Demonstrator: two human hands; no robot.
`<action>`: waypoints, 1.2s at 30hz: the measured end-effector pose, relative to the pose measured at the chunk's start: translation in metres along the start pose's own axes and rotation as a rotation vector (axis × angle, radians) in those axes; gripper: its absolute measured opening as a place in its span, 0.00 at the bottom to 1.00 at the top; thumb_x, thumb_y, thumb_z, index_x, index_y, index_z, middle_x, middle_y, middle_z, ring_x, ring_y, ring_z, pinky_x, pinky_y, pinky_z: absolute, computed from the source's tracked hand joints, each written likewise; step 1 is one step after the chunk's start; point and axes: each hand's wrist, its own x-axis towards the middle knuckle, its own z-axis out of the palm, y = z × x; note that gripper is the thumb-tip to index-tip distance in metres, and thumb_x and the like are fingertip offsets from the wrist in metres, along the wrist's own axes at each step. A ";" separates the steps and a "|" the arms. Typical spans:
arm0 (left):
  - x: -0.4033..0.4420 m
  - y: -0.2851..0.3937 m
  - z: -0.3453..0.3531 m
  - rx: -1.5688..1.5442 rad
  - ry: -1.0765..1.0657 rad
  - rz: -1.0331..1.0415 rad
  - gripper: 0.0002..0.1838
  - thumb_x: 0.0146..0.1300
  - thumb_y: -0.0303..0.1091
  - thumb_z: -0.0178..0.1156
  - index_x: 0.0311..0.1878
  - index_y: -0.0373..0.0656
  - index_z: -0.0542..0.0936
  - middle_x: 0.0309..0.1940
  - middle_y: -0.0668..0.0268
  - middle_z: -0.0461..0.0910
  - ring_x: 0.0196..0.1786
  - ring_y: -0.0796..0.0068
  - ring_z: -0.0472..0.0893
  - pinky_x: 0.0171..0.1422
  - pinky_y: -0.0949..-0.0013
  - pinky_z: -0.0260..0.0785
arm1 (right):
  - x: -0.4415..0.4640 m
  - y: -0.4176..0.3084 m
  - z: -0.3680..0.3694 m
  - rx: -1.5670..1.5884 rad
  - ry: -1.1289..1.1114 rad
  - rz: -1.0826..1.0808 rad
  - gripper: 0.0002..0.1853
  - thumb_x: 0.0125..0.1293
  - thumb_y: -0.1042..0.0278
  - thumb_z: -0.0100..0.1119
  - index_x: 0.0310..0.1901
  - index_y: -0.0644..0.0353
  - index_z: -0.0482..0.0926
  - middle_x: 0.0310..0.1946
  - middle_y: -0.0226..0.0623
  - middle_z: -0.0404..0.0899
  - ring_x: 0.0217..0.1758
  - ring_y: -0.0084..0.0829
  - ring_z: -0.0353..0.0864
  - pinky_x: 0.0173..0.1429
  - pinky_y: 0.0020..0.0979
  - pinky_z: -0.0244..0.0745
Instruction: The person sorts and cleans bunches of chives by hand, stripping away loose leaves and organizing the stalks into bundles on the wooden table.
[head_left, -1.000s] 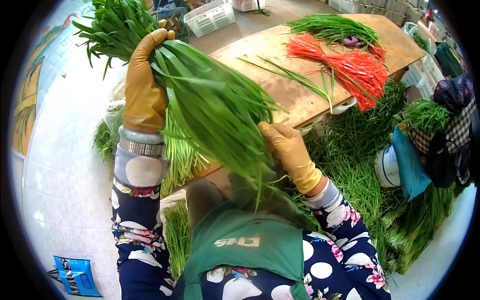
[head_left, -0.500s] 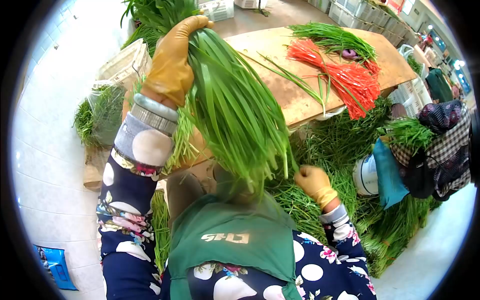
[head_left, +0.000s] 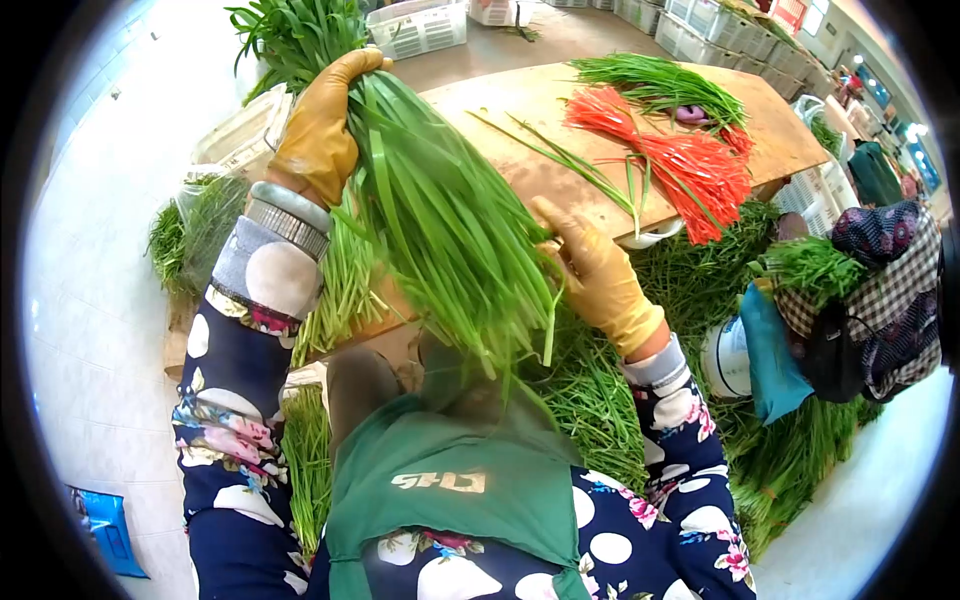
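A large bunch of long green leaves (head_left: pixel 440 200) hangs from my left hand (head_left: pixel 325 125), whose gloved fingers are wrapped round it near its upper end. The loose lower ends fan out above my apron (head_left: pixel 440 470). At the right edge of the bunch is my right hand (head_left: pixel 595 270), in a yellow glove, with thumb and fingers bent towards the leaves. Whether a leaf is between its fingertips cannot be made out. Red ties (head_left: pixel 690 170) and a few loose leaves (head_left: pixel 580 170) lie on the wooden board beyond my hands.
The wooden board (head_left: pixel 480 110) stretches away to the right, with more green stalks (head_left: pixel 670 85) at its far end. Heaped greens (head_left: pixel 590 410) lie below on the right, beside a white bucket (head_left: pixel 727 358) and a blue bag (head_left: pixel 772 355). White crates (head_left: pixel 418 28) stand behind.
My right hand has risen from low on the right to the bunch's right edge. My left hand, still round the bunch, has shifted slightly left in the view.
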 end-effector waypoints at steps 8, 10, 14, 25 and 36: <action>0.014 -0.006 -0.013 0.022 0.048 0.008 0.07 0.62 0.32 0.62 0.40 0.40 0.81 0.32 0.67 0.82 0.31 0.74 0.82 0.36 0.70 0.79 | -0.071 0.051 -0.018 -0.318 -0.084 0.123 0.10 0.65 0.69 0.55 0.47 0.57 0.77 0.33 0.45 0.80 0.34 0.50 0.80 0.36 0.43 0.75; 0.024 -0.012 -0.015 0.034 0.107 0.049 0.08 0.59 0.34 0.63 0.34 0.39 0.82 0.27 0.64 0.82 0.24 0.72 0.79 0.31 0.69 0.75 | -0.097 0.067 -0.038 -0.808 -0.769 0.543 0.12 0.67 0.66 0.54 0.49 0.58 0.77 0.34 0.48 0.80 0.36 0.51 0.80 0.37 0.45 0.75; 0.031 -0.014 -0.013 0.015 0.126 0.011 0.08 0.58 0.34 0.64 0.34 0.38 0.83 0.27 0.64 0.82 0.24 0.70 0.79 0.31 0.68 0.75 | -0.064 -0.044 -0.061 -0.169 0.091 0.129 0.11 0.66 0.67 0.59 0.47 0.60 0.81 0.37 0.46 0.82 0.38 0.46 0.82 0.41 0.38 0.77; 0.001 0.001 0.006 0.023 -0.029 0.013 0.06 0.61 0.35 0.64 0.34 0.43 0.81 0.26 0.67 0.82 0.24 0.72 0.82 0.32 0.68 0.80 | -0.015 -0.031 0.056 0.733 0.172 0.373 0.11 0.64 0.63 0.60 0.38 0.63 0.82 0.27 0.39 0.81 0.26 0.31 0.78 0.32 0.33 0.74; -0.010 -0.006 0.006 0.314 -0.208 0.184 0.12 0.61 0.39 0.64 0.36 0.39 0.82 0.24 0.66 0.83 0.22 0.76 0.83 0.29 0.76 0.79 | 0.000 -0.014 0.011 0.391 0.003 0.372 0.18 0.58 0.67 0.55 0.48 0.65 0.79 0.37 0.44 0.83 0.39 0.32 0.81 0.49 0.31 0.74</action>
